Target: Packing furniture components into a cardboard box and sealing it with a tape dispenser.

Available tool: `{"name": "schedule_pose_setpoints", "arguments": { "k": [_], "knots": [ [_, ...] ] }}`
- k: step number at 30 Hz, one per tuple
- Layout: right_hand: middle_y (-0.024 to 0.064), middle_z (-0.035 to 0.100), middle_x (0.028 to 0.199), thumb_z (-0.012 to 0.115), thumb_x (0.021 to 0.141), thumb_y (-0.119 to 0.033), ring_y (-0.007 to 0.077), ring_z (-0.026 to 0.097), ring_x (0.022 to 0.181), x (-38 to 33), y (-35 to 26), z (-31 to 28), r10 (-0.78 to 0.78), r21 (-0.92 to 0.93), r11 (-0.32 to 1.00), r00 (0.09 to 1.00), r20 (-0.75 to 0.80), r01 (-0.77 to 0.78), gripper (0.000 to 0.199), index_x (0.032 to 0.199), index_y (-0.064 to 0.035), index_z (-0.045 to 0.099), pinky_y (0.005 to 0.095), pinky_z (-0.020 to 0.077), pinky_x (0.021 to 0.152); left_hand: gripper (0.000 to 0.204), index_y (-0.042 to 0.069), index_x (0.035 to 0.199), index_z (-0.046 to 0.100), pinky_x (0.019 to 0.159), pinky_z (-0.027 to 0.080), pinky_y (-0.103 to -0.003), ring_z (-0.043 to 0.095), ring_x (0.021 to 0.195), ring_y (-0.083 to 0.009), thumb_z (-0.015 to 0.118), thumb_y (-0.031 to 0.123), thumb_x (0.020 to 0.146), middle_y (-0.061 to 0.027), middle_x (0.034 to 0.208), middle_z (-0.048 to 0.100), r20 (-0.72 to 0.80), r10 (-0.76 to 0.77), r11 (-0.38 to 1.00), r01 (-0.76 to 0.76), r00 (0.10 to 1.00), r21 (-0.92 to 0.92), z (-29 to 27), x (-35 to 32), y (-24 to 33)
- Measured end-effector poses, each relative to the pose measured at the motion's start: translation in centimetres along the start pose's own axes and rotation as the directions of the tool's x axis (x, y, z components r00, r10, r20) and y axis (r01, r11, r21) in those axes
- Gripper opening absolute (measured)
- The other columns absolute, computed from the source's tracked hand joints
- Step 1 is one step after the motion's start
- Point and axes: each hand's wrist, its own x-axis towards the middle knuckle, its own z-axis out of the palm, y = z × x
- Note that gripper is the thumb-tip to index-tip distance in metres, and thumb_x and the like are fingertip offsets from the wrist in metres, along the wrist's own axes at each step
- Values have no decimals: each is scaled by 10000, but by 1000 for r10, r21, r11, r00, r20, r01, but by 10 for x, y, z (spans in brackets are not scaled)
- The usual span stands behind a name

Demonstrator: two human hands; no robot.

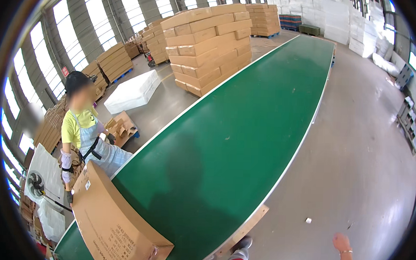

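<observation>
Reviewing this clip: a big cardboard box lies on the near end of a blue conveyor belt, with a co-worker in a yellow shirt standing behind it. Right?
Not quite: the belt is green, not blue, as the head view shows. The rest holds: the big cardboard box lies on its near end, with the co-worker in a yellow shirt standing behind it.

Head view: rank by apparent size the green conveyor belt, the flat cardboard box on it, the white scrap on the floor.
1. Green conveyor belt, by far the largest.
2. Flat cardboard box; it lies close to the camera, which inflates it.
3. White scrap, tiny, near the right hand.
</observation>
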Motion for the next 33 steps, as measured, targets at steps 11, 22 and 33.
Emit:
{"name": "schedule_pose_setpoints", "arguments": {
  "k": [11,22,33],
  "knots": [
    [211,588,1246,419,946,-249,388,572,1122,56,209,11,97,-131,991,843,529,-31,412,1286,-58,551,474,472,930,494,38,1190,587,906,503,-470,633,1058,-380,374,415,951,-226,1148,649,47,12,999,-14,999,47,-24,-232,272],
    [202,634,1135,438,932,-196,390,598,1054,419,419,-148,185,-145,979,919,348,-142,353,1212,-50,597,478,496,864,484,31,1085,646,894,501,-477,639,1034,-391,369,401,938,-257,1071,663,19,44,998,-43,999,-45,-40,-506,579],
    [132,704,917,528,820,-220,337,672,875,932,354,-420,139,332,940,978,-155,-81,271,979,-79,697,442,544,762,482,36,1096,649,888,501,-476,645,1021,-393,371,397,939,-256,1053,669,-20,3,989,-6,1000,-146,-21,-746,822]
  ]
}}
